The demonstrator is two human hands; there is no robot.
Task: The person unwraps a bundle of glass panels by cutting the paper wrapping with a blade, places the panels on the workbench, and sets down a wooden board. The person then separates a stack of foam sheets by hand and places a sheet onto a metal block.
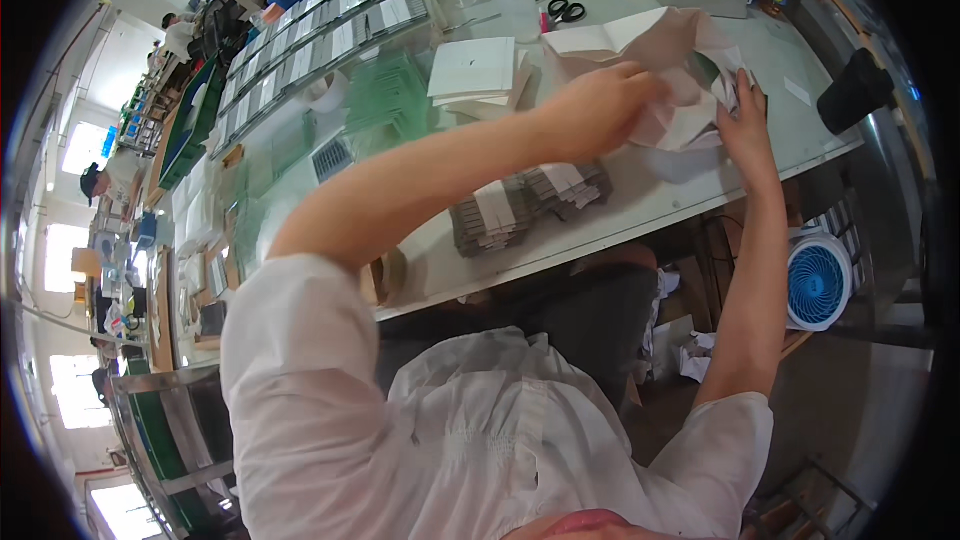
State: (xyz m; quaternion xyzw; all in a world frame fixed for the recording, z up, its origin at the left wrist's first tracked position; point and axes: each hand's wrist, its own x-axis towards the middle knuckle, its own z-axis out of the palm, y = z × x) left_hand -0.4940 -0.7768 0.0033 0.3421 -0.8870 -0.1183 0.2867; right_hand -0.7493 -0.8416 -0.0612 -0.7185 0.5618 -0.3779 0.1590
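Before me at the right of the table lies a large sheet of crumpled off-white paper (640, 35), folded up into a loose open bundle. My left hand (600, 112) reaches across with curled fingers at the bundle's near left side, closed on the paper; its fingertips are slightly blurred. At the bundle's right edge, my right hand (745, 130) grips the paper between thumb and fingers. Something dark green shows inside the folds, too small to name. Two banded stacks of thin grey pieces (492, 215) sit near the table edge, below my left forearm.
White square cards (472, 68) and green transparent sheets (388, 95) lie left of the paper. Behind are black-handled scissors (566, 11), a squeeze bottle (517, 5) and trays of grey pieces (330, 25). A black cup (855, 90) stands right; a blue fan (818, 282) is below. Other people work far left.
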